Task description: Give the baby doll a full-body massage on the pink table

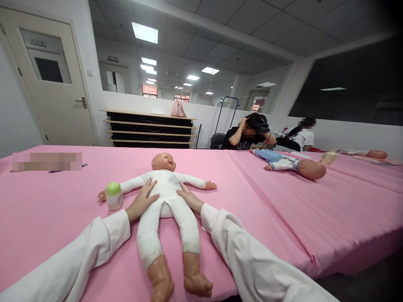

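Observation:
A baby doll with a white cloth body lies on its back, its head away from me and its bare feet at the near table edge. My left hand rests against the left side of its torso, fingers stretched out. On the opposite side, my right hand lies along the doll's waist with its fingers extended and partly curved over the cloth. Beside the doll's arm, left of my left hand, stands a small white jar with a green lid.
A pink cloth covers the table. Another doll in blue and white lies further right, near a pale bottle. Behind the table sits a person with raised arms; a second person is further right. A blurred-out item lies at far left.

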